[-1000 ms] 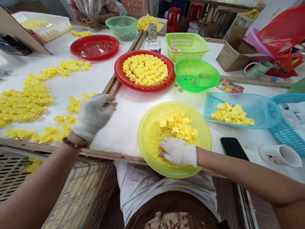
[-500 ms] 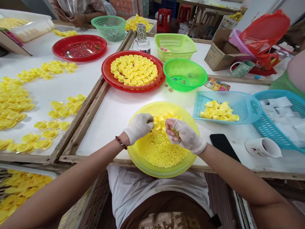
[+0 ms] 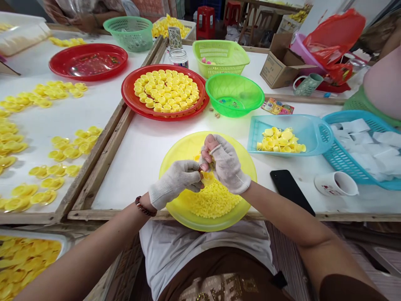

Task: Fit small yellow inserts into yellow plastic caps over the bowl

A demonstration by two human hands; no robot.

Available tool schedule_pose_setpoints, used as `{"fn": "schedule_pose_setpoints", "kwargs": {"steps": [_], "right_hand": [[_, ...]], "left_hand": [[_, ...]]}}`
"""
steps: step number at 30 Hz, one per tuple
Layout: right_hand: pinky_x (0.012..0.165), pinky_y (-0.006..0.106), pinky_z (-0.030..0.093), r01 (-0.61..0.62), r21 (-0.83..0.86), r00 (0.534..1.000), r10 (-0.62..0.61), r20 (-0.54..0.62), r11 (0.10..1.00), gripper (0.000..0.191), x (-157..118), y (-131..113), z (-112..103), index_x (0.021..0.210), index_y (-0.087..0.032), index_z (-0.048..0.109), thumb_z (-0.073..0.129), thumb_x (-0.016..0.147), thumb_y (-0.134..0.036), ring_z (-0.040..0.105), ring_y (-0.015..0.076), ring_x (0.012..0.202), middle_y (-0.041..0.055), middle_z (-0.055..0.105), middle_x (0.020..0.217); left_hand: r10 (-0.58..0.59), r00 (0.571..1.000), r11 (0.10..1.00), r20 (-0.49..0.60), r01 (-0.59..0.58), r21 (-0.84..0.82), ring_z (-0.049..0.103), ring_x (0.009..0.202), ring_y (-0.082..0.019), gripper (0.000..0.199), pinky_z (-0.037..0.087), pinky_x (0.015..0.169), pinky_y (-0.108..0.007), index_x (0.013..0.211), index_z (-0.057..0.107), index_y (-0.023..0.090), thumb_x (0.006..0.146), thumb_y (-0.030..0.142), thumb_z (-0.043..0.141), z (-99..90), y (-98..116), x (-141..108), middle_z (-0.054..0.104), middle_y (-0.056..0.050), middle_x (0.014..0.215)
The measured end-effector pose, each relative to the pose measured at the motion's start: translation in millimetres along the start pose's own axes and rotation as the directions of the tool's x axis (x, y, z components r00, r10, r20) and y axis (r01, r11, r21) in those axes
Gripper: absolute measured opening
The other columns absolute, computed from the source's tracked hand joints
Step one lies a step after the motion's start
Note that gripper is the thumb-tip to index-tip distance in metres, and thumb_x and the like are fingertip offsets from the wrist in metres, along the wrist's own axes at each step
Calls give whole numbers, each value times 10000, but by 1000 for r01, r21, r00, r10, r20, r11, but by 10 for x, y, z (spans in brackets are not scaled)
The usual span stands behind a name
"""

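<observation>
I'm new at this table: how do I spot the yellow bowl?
At the near edge of the white table, find the left hand and right hand. Beneath them, a round bowl holds yellow granules. Its yellow body sets it apart from the red plate, green bowl and blue tray.

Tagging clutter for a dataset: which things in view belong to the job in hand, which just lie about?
Job, likely:
- cup in left fingers
- pellets
- yellow bowl

Lying about, likely:
- phone
- white mug
- green mug
- carton

No whole word reads surely on the brown shirt [image 3: 216, 269] or cardboard box [image 3: 273, 72].
</observation>
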State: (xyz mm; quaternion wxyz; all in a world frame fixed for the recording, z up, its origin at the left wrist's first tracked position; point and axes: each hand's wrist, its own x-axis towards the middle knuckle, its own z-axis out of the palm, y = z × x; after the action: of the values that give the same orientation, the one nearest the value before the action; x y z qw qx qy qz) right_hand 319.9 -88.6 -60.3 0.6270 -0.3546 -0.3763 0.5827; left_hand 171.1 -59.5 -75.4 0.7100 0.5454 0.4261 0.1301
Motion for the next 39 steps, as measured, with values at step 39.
{"fn": "schedule_pose_setpoints", "kwargs": {"steps": [39], "right_hand": [[648, 282, 368, 96, -848, 976, 117, 182, 521, 79, -268, -24, -367, 833, -208, 475, 472, 911, -195, 452, 126, 660, -31, 503, 735]], "left_hand": [[404, 891, 883, -205, -322, 341, 706, 931, -203, 318, 585, 866, -338, 1101, 654, 159, 794, 235, 630, 72, -112, -223, 722, -91, 1083]]}}
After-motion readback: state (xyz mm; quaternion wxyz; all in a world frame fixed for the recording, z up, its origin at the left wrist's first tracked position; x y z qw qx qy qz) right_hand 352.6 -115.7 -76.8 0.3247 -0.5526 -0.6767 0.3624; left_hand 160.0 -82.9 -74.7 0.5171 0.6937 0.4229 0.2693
